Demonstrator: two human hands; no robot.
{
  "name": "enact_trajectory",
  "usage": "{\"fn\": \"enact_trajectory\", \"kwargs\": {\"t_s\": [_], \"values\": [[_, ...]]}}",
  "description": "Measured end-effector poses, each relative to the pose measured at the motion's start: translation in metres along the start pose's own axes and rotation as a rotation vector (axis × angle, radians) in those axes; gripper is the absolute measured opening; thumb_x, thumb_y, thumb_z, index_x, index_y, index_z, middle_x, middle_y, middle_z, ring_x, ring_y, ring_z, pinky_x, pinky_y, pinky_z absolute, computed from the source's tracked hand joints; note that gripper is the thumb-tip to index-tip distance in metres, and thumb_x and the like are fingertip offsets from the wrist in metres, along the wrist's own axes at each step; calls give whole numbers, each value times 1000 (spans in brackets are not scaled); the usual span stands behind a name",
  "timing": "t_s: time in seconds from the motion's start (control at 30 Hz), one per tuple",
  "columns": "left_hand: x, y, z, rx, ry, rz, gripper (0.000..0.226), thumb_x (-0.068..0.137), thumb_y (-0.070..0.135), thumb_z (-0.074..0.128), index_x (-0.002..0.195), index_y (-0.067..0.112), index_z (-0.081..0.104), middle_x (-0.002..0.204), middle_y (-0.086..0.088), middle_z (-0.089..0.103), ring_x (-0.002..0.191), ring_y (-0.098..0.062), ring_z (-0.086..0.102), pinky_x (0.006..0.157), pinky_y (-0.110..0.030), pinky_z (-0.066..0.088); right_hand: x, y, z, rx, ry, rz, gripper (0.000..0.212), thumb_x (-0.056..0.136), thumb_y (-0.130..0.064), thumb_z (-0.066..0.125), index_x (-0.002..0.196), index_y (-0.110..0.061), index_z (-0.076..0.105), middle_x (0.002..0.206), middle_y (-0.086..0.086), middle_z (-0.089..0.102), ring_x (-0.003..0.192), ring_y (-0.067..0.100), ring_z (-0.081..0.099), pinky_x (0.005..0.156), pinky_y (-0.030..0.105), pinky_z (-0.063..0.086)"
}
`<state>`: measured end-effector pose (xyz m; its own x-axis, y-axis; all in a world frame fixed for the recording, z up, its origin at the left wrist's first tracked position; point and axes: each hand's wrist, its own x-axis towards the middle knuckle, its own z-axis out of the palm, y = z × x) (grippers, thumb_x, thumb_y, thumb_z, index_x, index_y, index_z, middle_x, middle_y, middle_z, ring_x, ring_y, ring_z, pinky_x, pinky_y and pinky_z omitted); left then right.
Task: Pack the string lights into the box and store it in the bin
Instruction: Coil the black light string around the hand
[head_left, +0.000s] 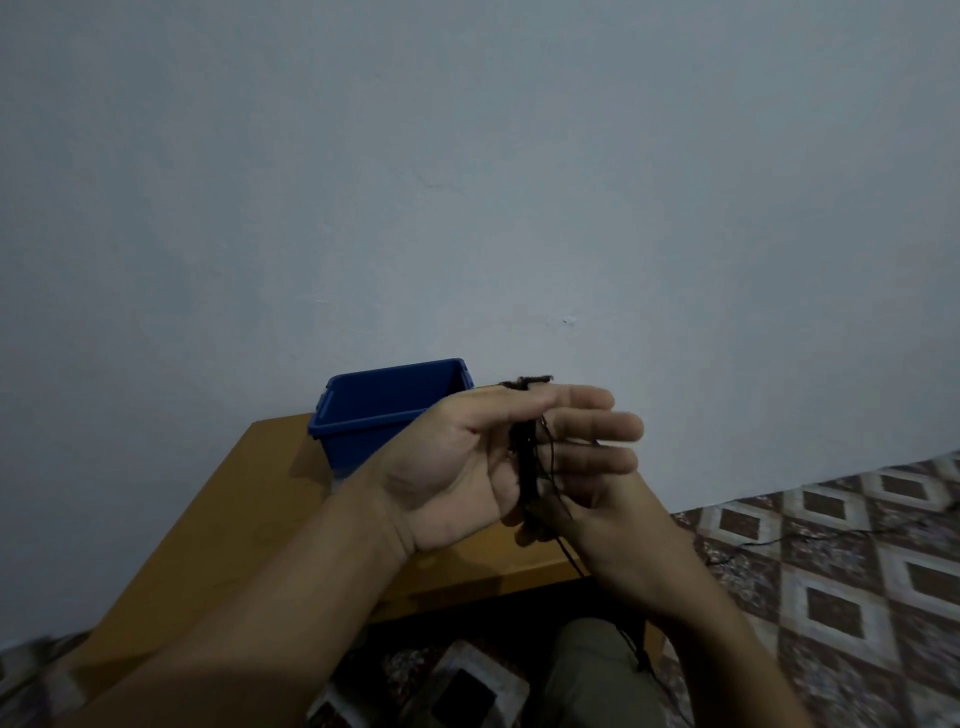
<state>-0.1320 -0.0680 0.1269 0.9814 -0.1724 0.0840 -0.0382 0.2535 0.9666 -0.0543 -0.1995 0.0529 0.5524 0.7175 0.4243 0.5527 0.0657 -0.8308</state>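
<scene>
A bundle of dark string lights (527, 462) is wound around the fingers of my left hand (457, 467), which is held palm-up over the low wooden table (244, 525). My right hand (608, 514) is close against the bundle from the right, pinching the thin black wire. The loose wire (810, 538) trails off to the right across the patterned floor and down past my knee. A blue plastic bin (363, 415) stands open at the table's far edge, behind my left hand. No box is visible.
A plain pale wall rises right behind the table. The floor (841, 597) has a brown-and-white diamond pattern. My knee in grey-green trousers (587, 675) is under my hands at the table's near edge.
</scene>
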Motion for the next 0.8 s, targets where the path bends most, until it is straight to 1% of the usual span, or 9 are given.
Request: {"fn": "enact_trajectory", "kwargs": {"t_s": [0.07, 0.13, 0.27, 0.37, 0.43, 0.57, 0.63, 0.7, 0.8], "values": [[2, 0, 0, -35, 36, 38, 30, 85, 19, 57, 110, 3, 61, 95, -9, 72, 83, -19, 71, 78, -31, 59, 1, 4, 1, 87, 4, 18, 13, 101, -17, 55, 99, -13, 68, 86, 3, 75, 73, 19, 71, 69, 32, 58], [4, -1, -3, -106, 23, 83, 37, 92, 15, 49, 123, -2, 58, 111, -16, 71, 94, -23, 72, 87, -35, 58, 1, 5, 2, 104, 9, 45, 12, 101, -18, 55, 105, -13, 65, 88, 5, 76, 73, 22, 71, 69, 33, 57], [6, -1, -6, -185, 100, 106, 43, 98, 14, 38, 136, -3, 49, 125, -20, 67, 103, -28, 71, 96, -38, 54, 0, 2, 4, 81, -34, 43, 15, 101, -22, 57, 95, -12, 67, 85, 4, 75, 64, 17, 65, 64, 31, 53], [7, -2, -6, -186, 151, 112, 46, 103, 24, 35, 140, -1, 44, 130, -17, 65, 110, -28, 68, 100, -38, 50, 0, 2, 4, 75, -53, 47, 22, 101, -26, 57, 87, -12, 67, 78, 2, 72, 58, 12, 53, 59, 28, 46], [7, -2, -7, -163, 159, 105, 57, 104, 38, 33, 144, -1, 38, 135, -14, 63, 113, -27, 66, 99, -37, 50, 0, 0, 4, 67, -49, 39, 26, 100, -28, 57, 81, -13, 66, 70, -2, 69, 54, 7, 48, 56, 24, 41], [7, -2, -9, -118, 182, 124, 67, 103, 49, 28, 142, -2, 44, 137, -10, 62, 115, -25, 64, 100, -38, 49, 0, 0, 2, 42, -30, 36, 27, 99, -32, 58, 81, -13, 67, 66, -3, 65, 60, 10, 54, 61, 30, 44], [8, -2, -7, -116, 231, 152, 61, 104, 45, 31, 141, -1, 43, 133, -10, 65, 110, -25, 67, 94, -37, 52, -1, 3, 1, 62, -32, 28, 20, 99, -28, 61, 86, -15, 69, 67, 3, 63, 64, 15, 56, 64, 32, 46], [10, -3, -7, -83, 336, 179, 45, 105, 31, 39, 137, 0, 43, 123, -12, 70, 97, -24, 71, 82, -35, 54, -1, 3, -1, 91, -41, 26, 12, 97, -24, 64, 89, -17, 70, 70, 13, 58, 65, 19, 52, 63, 33, 44], [12, -5, -9, -61, 422, 180, 30, 103, 9, 40, 130, -3, 47, 112, -17, 74, 90, -26, 73, 78, -34, 55, -2, 3, -3, 61, -29, 29, 16, 96, -23, 65, 86, -11, 68, 66, 5, 53, 60, 15, 48, 59, 28, 41]]}}
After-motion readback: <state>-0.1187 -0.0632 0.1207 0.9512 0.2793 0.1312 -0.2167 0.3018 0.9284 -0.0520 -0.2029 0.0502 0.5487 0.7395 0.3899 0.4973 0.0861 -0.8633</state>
